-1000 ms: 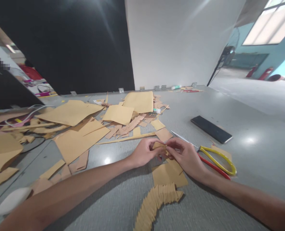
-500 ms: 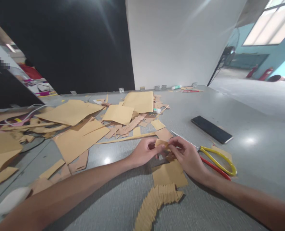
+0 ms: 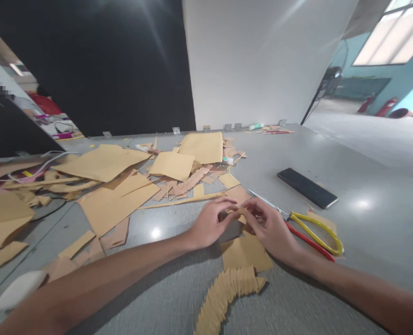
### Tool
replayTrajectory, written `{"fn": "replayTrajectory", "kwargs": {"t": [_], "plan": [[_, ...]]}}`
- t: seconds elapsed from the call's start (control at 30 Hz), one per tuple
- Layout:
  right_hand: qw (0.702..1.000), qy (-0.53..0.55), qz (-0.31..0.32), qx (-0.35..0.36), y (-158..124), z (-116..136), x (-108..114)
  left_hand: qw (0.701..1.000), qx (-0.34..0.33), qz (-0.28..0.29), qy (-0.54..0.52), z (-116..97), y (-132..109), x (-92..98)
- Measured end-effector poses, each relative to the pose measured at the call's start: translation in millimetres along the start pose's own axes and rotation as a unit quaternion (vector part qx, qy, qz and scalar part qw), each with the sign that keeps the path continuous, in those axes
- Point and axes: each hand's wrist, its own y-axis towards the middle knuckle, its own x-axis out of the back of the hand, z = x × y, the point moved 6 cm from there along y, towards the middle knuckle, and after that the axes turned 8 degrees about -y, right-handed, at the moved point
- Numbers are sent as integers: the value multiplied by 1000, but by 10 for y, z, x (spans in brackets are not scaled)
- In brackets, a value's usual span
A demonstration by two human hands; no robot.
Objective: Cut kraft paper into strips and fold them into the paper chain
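A small piece of brown paper [image 3: 242, 211] is pinched between the fingertips of my left hand [image 3: 215, 221] and my right hand [image 3: 271, 228], which meet above the grey table. Both hands are closed on it, and most of the piece is hidden by fingers. Just below them lies a flat brown paper sheet [image 3: 246, 253]. Nearer to me a curved strip of many overlapping paper folds [image 3: 227, 291] rests on the table. Beside my right hand are scissors [image 3: 316, 232] with one yellow and one red handle, their blades pointing away to the left.
Brown paper sheets [image 3: 118, 200] and scraps [image 3: 178, 186] cover the left and middle of the table. A black phone [image 3: 307, 187] lies at right. A white computer mouse [image 3: 21, 289] sits near my left forearm. Glue stick [image 3: 255, 126] and pencils [image 3: 279, 132] lie by the upright panel [image 3: 255, 60].
The paper between my hands showed as a wider flap before; now only a small bit shows at the fingertips. My left fingers have shifted slightly. The table items stay put.
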Motion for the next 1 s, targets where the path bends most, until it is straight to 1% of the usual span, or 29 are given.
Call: {"fn": "replayTrajectory", "kwargs": {"t": [0.1,0.17,0.23,0.27,0.33,0.4,0.47,0.57,0.67,0.77,0.9,1.0], "plan": [[1000,-3,-12,-1,-8,-2,7,1000,19,-13,3,62,2,20],[999,-15,-29,3,-13,-14,24,998,42,-31,-25,110,-7,41],[998,-32,-49,11,-15,-25,45,995,62,-34,-72,142,-21,36],[997,-38,-58,16,-14,-27,55,992,72,-27,-98,154,-28,21],[996,-45,-70,26,-10,-18,72,986,91,5,-141,170,-39,-28],[995,-51,-79,40,-11,15,89,981,100,44,-159,175,-39,-76],[991,-72,-86,67,-24,76,107,979,93,72,-165,170,-27,-101],[982,-115,-84,123,-65,181,110,973,82,80,-199,174,3,-102],[974,-141,-75,159,-100,223,90,962,96,63,-246,202,22,-88],[973,-156,-69,156,-102,213,72,955,107,57,-272,195,23,-85],[974,-156,-56,153,-98,237,49,965,100,64,-232,150,22,-87],[979,-148,-59,130,-93,233,60,968,97,56,-223,144,29,-80]]}}
